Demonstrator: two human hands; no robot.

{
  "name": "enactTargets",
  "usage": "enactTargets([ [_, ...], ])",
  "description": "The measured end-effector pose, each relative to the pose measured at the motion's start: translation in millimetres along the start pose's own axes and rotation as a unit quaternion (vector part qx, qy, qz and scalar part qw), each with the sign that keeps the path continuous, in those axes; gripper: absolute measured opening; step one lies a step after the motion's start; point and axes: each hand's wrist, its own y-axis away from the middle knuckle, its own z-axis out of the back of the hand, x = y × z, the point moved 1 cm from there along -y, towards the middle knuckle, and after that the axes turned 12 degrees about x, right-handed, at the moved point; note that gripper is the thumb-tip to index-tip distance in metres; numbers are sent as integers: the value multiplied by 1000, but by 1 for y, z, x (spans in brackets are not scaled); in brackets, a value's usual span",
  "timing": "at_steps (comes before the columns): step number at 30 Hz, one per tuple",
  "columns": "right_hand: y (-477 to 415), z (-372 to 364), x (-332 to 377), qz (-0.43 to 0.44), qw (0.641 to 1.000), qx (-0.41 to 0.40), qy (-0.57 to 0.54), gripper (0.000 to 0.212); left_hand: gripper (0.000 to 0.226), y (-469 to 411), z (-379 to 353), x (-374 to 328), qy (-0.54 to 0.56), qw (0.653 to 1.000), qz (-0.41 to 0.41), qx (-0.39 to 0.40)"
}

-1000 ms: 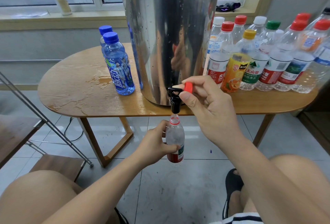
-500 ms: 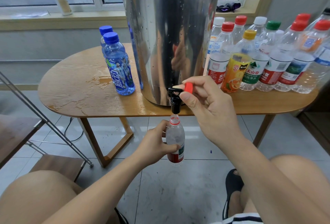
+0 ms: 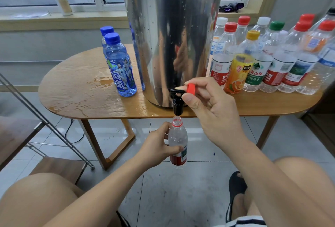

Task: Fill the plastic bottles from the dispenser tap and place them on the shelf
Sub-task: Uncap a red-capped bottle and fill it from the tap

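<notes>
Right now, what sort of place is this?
Probably a home or small office room, not a workshop: a wooden table beside a window sill, a tiled floor, and a steel dispenser with assorted plastic bottles standing next to it.

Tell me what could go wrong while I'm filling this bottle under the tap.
1. The bottle hangs in mid-air, held only by the left hand, its narrow mouth right under the tap. A small drift could send water onto the tiled floor.
2. The right hand pinches the red cap while a fingertip sits at the tap's lever, so the cap might slip and drop.
3. The table is wet beside the dispenser, so bottles set there may slide.
</notes>
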Motion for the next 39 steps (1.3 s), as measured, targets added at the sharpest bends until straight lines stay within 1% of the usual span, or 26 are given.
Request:
enactTargets([
  [30, -1, 0, 0, -2, 1000, 1, 8, 35, 62, -1, 0, 2, 7, 1000, -2, 5],
  [39, 0, 0, -1, 1, 1000, -1, -4, 34, 61, -2, -1, 3, 7, 1000, 1, 5],
])
